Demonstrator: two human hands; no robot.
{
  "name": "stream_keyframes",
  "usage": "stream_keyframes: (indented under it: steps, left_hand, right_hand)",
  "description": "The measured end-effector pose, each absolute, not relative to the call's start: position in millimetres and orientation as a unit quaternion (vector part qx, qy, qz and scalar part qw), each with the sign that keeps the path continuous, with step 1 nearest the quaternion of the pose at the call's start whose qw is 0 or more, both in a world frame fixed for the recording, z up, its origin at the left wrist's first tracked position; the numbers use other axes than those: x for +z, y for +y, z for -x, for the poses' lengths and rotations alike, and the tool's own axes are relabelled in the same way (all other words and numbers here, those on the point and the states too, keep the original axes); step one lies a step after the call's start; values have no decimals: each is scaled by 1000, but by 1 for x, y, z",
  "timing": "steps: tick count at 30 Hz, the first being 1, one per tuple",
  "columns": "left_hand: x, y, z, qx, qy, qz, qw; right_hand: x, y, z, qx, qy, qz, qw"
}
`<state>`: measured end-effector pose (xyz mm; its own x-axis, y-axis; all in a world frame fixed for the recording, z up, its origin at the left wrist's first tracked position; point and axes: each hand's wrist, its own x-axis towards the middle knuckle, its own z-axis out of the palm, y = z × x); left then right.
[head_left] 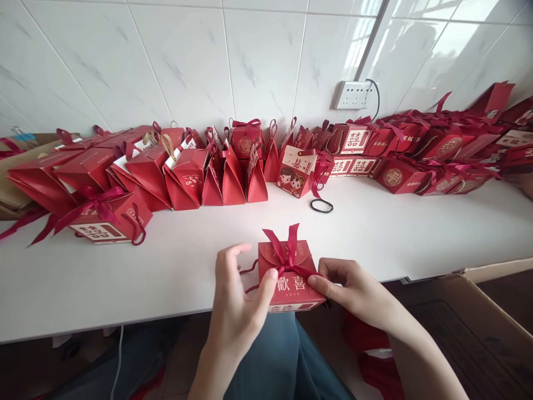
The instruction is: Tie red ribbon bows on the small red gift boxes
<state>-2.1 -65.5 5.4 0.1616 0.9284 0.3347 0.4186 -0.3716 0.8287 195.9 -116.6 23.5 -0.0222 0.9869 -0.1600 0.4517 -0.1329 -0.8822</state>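
Fingers of left hand (235, 303) & right hand (347, 289) pinching ribbon (287, 256) (red box (289, 283)), palms down.

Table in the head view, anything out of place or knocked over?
A black elastic loop lies alone on the white table before the row of red gift boxes, unlike everything else. Boxes at the row's left lie tipped over. The held box, between left hand and right hand, sits upright.

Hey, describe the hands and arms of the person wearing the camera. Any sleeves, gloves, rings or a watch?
Both are bare: the left hand and right hand wear no gloves, and no ring, watch or bracelet shows. The left forearm and right forearm are uncovered down to the picture's lower edge, so no sleeve is in view.
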Motion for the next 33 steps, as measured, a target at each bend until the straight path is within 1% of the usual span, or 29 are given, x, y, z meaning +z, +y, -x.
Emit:
stream_keyframes:
  steps: [4, 6, 8, 11, 15, 20, 25, 29, 33]
  left_hand:
    - [13, -67, 10, 349, 481, -726, 345]
    - [16, -68, 10, 328, 473, -727, 373]
    - [16, -68, 10, 333, 459, -726, 389]
    - [14, -67, 12, 352, 427, -738, 387]
    - [16, -61, 13, 325, 399, -769, 378]
    - [19, -54, 9, 305, 429, -712, 464]
    - [15, -52, 5, 301, 457, -658, 517]
    - [13, -49, 9, 297, 449, -629, 561]
    - [12, -45, 12, 290, 423, -623, 590]
  right_hand:
    - [22, -114, -197, 437, -572, 602, 344]
    - [21, -113, -196, 452, -563, 590, 360]
    - [20, -111, -197, 476, -550, 576, 373]
    - [17, -110, -198, 504, -534, 555, 390]
    - [15, -110, -199, 506, -533, 545, 403]
    - [16, -108, -199, 523, -524, 527, 417]
    - [8, -103, -202, 585, -476, 481, 447]
    - [-1, -100, -204, 625, -430, 455, 466]
    - [-4, -96, -204, 626, -409, 462, 477]
